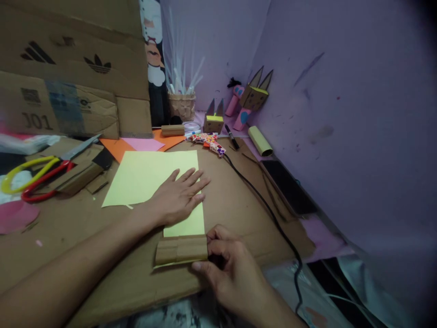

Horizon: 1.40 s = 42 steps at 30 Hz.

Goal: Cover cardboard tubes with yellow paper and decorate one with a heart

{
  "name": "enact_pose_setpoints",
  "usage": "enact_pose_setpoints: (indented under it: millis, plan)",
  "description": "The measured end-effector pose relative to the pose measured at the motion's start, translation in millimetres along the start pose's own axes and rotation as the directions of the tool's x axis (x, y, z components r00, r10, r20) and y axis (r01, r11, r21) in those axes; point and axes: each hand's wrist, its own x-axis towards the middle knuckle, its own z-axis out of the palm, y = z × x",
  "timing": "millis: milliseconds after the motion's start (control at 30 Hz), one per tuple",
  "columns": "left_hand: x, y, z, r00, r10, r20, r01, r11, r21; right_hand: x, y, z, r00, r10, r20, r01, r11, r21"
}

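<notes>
A sheet of pale yellow paper lies on the brown cardboard work surface. My left hand rests flat on the paper, its fingers spread toward the right edge. Across the paper's near strip sits a flattened brown cardboard tube, with a thin yellow edge showing beneath it. My right hand grips the tube's right end, thumb at the near side and fingers at the far side. Some of the right fingertips are hidden.
Scissors with yellow and red handles lie left among cardboard scraps. A patterned glue gun trails a black cord to the right. Behind stand a large cardboard box, a stick-filled pot and cardboard animal figures. A phone lies right.
</notes>
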Motion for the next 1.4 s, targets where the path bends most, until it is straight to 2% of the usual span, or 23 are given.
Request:
enact_pose_setpoints:
  millis: [333,567,667,767,833,867,933,967,1033,1067,1133,1200,1300,1400]
  plan:
    - [-1,-3,3,0.998,0.028,-0.05,-0.03,0.999,-0.035,-1,6,4,0.999,0.046,-0.018,-0.046,0.999,0.001]
    - [-1,-5,10,0.986,0.06,-0.154,-0.089,0.977,-0.194,3,3,3,0.995,0.097,-0.001,-0.097,0.995,0.035]
    - [-1,-6,5,0.976,0.047,-0.212,-0.099,0.965,-0.241,4,2,3,0.995,0.103,-0.002,-0.102,0.993,0.066]
    - [-13,-3,-14,0.941,-0.064,-0.331,-0.041,0.953,-0.301,3,2,5,0.993,0.119,-0.016,-0.118,0.991,0.067]
    - [-34,3,-31,0.887,-0.226,-0.403,0.059,0.921,-0.386,3,4,5,0.992,0.127,-0.008,-0.126,0.989,0.074]
    - [-48,8,-39,0.854,-0.312,-0.415,0.107,0.887,-0.449,3,4,5,0.992,0.125,-0.001,-0.125,0.989,0.08]
    - [-80,21,-46,0.804,-0.535,-0.259,0.198,0.652,-0.732,3,6,6,0.993,0.119,0.001,-0.118,0.989,0.086]
    - [-96,28,-45,0.794,-0.589,-0.151,0.229,0.519,-0.824,2,6,6,0.993,0.115,-0.003,-0.114,0.99,0.086]
    - [-122,42,-37,0.8,-0.587,0.124,0.305,0.219,-0.927,2,7,6,0.994,0.109,-0.011,-0.108,0.991,0.08]
    - [-131,48,-31,0.763,-0.593,0.258,0.376,0.083,-0.923,2,7,6,0.994,0.108,-0.016,-0.106,0.992,0.074]
    - [-140,57,-17,0.73,-0.555,0.398,0.426,-0.085,-0.901,2,6,6,0.994,0.107,-0.016,-0.106,0.992,0.071]
    - [-138,64,-6,0.735,-0.511,0.446,0.443,-0.136,-0.886,2,5,5,0.994,0.109,-0.013,-0.108,0.991,0.074]
    - [-128,70,1,0.761,-0.469,0.449,0.452,-0.113,-0.885,3,4,6,0.995,0.103,-0.019,-0.101,0.992,0.078]
    - [-121,73,3,0.761,-0.486,0.43,0.44,-0.101,-0.892,3,4,6,0.996,0.089,-0.03,-0.087,0.993,0.08]
